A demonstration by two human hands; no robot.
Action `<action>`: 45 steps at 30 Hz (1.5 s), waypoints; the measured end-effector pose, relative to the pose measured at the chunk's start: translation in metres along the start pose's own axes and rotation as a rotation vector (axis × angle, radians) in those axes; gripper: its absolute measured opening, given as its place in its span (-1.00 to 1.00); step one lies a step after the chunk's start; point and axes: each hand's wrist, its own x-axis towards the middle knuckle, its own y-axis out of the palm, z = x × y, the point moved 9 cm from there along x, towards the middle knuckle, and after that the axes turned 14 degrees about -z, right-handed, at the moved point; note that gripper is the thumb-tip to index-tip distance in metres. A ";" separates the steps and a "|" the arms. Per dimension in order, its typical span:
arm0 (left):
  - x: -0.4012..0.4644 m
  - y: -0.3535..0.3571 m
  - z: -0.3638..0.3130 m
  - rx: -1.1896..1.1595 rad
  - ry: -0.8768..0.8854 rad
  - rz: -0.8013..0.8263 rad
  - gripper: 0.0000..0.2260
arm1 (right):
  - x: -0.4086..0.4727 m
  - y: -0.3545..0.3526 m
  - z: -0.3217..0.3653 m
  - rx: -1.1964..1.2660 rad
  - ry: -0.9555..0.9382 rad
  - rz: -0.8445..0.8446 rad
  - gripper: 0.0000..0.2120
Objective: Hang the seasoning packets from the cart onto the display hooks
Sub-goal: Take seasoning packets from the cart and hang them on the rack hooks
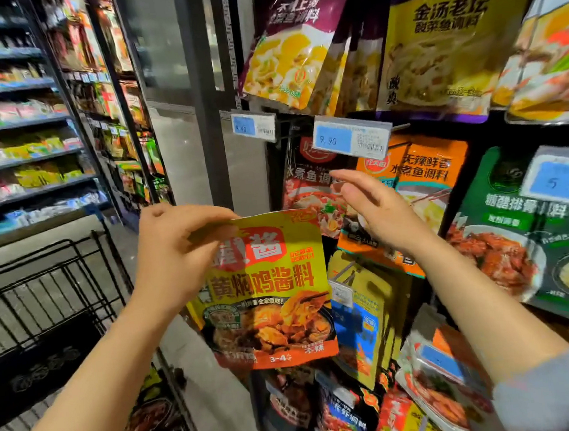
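Mid-hang step. Left hand [173,256] pinches the top edge of a yellow braised-chicken sauce packet [265,292], held up at frame centre, clear of the display. Right hand [376,214] is released, fingers [342,179] loosely extended toward the red fish-seasoning packets [308,185] under the 9.90 price tag [352,137]. Cart [41,288] sits lower left. Next: find the matching hook, probably lower down where yellow packets [362,298] hang, though that's blurry, then thread the packet's hole onto it.

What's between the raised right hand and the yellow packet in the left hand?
In the head view, the gap between the right hand and yellow packet shows a red hanging packet behind.
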 end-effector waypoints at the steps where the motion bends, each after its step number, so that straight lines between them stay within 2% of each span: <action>1: 0.000 0.002 -0.003 -0.022 0.010 0.003 -0.69 | -0.011 0.001 0.018 0.160 -0.001 0.026 -0.72; 3: -0.001 0.007 -0.007 -0.064 0.030 0.011 -0.79 | -0.032 0.002 0.041 0.281 -0.023 0.069 -0.75; 6: 0.000 0.011 -0.019 -0.113 0.082 0.003 -0.76 | -0.049 -0.003 0.061 0.189 -0.102 0.040 -0.81; 10: 0.002 0.011 -0.029 -0.178 0.117 -0.021 -0.74 | -0.063 -0.015 0.069 0.280 -0.010 -0.016 -0.87; 16: -0.002 0.000 -0.070 -0.272 0.321 -0.083 -0.82 | -0.085 -0.035 0.091 0.216 -0.066 -0.078 -0.84; 19: 0.000 0.002 -0.083 -0.267 0.354 -0.062 -0.91 | -0.097 -0.051 0.113 0.034 -0.152 -0.186 -0.84; 21: -0.001 0.006 -0.094 -0.295 0.368 -0.015 -0.92 | -0.104 -0.061 0.130 -0.221 -0.234 -0.265 -0.84; 23: -0.005 0.009 -0.104 -0.321 0.366 0.028 -0.87 | -0.112 -0.061 0.146 -0.466 -0.319 -0.265 -0.82; 25: -0.005 0.014 -0.109 -0.344 0.310 0.068 -0.83 | -0.120 -0.061 0.158 -0.595 -0.397 -0.277 -0.81; 27: -0.002 0.020 -0.114 -0.388 0.240 0.136 -0.78 | -0.129 -0.066 0.168 -0.611 -0.437 -0.328 -0.85; 30: 0.001 0.031 -0.116 -0.512 0.136 0.285 -0.67 | -0.139 -0.079 0.176 -0.684 -0.430 -0.381 -0.87; 32: -0.002 0.037 -0.103 -0.573 0.006 0.358 -0.63 | -0.146 -0.093 0.181 -0.736 -0.407 -0.402 -0.87; 36: -0.032 0.059 -0.083 -0.892 -0.398 0.530 -0.83 | -0.163 -0.116 0.189 -0.812 -0.353 -0.419 -0.87; 41: -0.049 0.072 -0.103 -1.017 -0.460 0.549 -0.91 | -0.186 -0.142 0.188 -0.778 -0.280 -0.464 -0.88; 44: -0.046 0.072 -0.110 -0.996 -0.486 0.455 -0.66 | -0.198 -0.160 0.189 -0.701 -0.230 -0.508 -0.88; 45: -0.044 0.072 -0.114 -0.997 -0.493 0.430 -0.64 | -0.201 -0.166 0.190 -0.667 -0.216 -0.520 -0.89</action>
